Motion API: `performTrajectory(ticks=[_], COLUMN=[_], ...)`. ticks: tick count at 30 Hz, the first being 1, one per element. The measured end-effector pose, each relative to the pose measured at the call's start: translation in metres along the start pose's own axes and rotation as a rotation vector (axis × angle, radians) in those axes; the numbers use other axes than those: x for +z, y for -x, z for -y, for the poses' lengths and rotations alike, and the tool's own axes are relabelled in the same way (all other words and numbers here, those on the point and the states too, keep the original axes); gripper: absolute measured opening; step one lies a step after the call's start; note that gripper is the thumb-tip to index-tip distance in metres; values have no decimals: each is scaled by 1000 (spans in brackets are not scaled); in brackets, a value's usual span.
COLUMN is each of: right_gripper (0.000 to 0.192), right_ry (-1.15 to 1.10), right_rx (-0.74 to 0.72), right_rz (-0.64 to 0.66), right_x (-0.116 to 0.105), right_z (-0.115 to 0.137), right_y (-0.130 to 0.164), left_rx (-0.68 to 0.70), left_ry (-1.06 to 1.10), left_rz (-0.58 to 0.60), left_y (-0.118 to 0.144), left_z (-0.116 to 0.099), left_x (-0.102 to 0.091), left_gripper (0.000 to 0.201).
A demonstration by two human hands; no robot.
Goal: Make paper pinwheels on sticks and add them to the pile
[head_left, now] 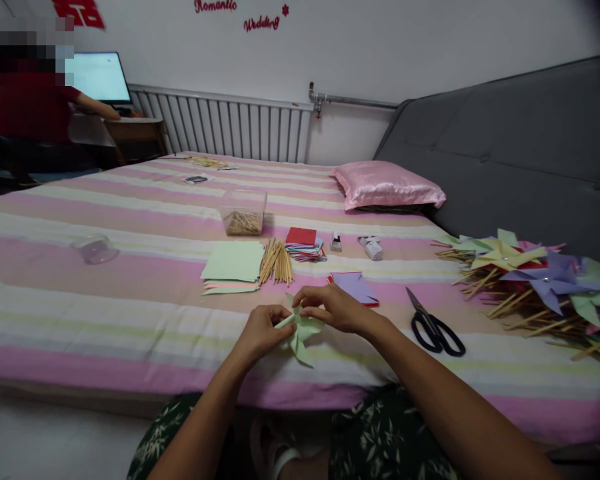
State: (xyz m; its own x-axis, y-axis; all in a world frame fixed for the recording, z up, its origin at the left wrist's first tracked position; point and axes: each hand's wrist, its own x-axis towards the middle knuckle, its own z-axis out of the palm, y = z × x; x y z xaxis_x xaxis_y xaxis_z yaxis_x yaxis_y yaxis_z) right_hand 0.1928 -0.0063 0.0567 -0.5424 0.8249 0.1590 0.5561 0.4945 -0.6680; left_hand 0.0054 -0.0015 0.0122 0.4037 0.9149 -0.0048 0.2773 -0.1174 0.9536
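Note:
Near the front edge of the bed, a light green paper pinwheel [301, 333] is held between both hands. My left hand [270, 328] pinches its left side with thumb and fingers. From above, my right hand [333, 307] closes its fingers on the folded paper near the middle. Whatever lies under the fingertips is hidden. Just beyond the hands are a stack of pale green paper squares [234, 261], a bundle of thin wooden sticks [277, 262] and purple paper squares [355, 288] with cut corners. Black-handled scissors [433, 327] lie to the right.
Finished pinwheels [545, 277] are heaped at the right. A clear plastic box [243, 213] of sticks, red squares [301, 237], a small bottle [335, 242] and a clear lid [95, 249] lie on the striped bed. A pink pillow [387, 185] is behind. Another person [27, 110] sits at a monitor.

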Motion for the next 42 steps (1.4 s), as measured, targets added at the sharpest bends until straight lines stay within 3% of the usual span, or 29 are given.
performTrajectory(ticks=[24, 32, 36, 42], right_gripper=[18, 67, 66, 55], right_ry=[137, -107, -75, -45], right_rx=[-52, 19, 81, 85], right_rz=[-112, -205, -225, -195], right_x=[10, 13, 14, 17], right_z=[1, -2, -6, -3], right_y=[-5, -5, -6, -9], left_rx=[5, -38, -67, 11], left_ry=[24, 152, 201, 114], left_rz=[-2, -163, -202, -191], left_y=[-1, -3, -1, -3], left_z=[3, 0, -5, -6], left_x=[-2, -3, -1, 5], left_gripper=[14, 19, 20, 11])
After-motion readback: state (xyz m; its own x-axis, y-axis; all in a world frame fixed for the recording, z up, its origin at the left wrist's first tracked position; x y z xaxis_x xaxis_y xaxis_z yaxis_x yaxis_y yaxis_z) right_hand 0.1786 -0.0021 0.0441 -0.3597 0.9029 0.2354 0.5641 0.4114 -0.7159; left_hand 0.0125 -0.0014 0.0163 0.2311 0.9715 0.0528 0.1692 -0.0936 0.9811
